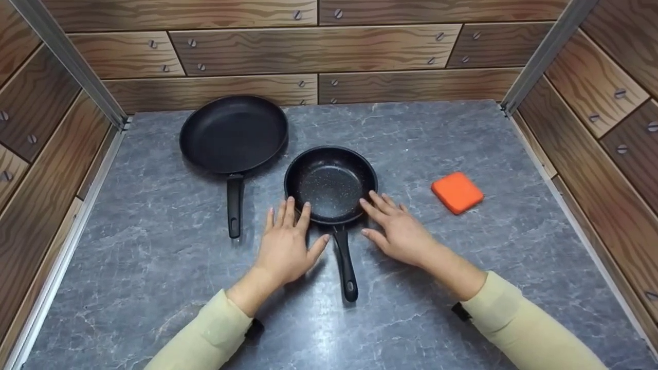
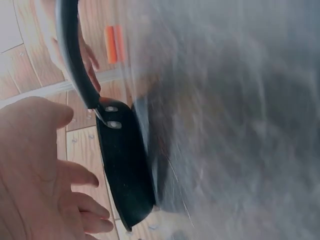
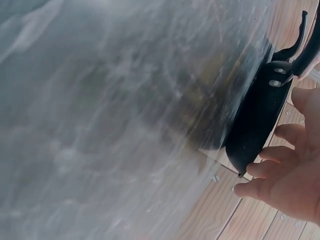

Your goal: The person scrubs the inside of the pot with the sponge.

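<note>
A small black frying pan (image 1: 331,187) with a speckled inside sits mid-table, its handle (image 1: 346,267) toward the person. My left hand (image 1: 288,246) is at the pan's near left rim, fingers spread and mostly straight. On the opposite side, my right hand (image 1: 398,228) has its fingertips at the right rim, the thumb held apart. Neither hand grips the handle. From low down, the left wrist view shows the pan's outer wall (image 2: 125,165) beside the left fingers. In the right wrist view the right fingers (image 3: 272,155) are close to the wall.
A larger black frying pan (image 1: 234,136) stands at the back left, handle toward the person. To the right lies an orange square sponge-like block (image 1: 457,192). Wood-patterned panels (image 1: 313,49) enclose the grey marbled tabletop (image 1: 154,277) at the back and sides.
</note>
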A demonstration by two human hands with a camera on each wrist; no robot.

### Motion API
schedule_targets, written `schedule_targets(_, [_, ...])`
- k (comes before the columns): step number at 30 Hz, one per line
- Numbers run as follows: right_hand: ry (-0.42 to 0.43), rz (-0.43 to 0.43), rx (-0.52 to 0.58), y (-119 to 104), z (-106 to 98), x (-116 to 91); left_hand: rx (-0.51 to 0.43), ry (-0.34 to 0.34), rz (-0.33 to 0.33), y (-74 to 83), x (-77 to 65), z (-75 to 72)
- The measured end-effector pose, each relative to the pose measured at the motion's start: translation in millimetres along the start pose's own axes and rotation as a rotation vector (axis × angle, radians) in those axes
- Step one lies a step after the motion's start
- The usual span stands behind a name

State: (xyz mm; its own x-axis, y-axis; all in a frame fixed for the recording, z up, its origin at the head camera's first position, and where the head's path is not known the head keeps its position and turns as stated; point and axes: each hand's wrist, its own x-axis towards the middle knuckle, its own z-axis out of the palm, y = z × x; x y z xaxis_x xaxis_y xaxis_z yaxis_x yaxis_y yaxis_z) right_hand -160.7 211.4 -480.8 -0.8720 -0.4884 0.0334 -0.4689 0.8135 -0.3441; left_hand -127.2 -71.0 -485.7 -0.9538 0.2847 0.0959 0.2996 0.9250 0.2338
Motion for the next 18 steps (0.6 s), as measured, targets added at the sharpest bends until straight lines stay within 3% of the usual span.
schedule_targets(11, [0.097, 0.101, 0.018, 47.7, -35.2, -7.8, -0.263, 0.089, 0.027, 20.3, -21.0, -3.2])
schedule_targets(18, [0.157, 0.197, 0.005, 91.1, -54.1, -17.2, -0.444, 0.175, -0.011, 30.5, -28.4, 6.3])
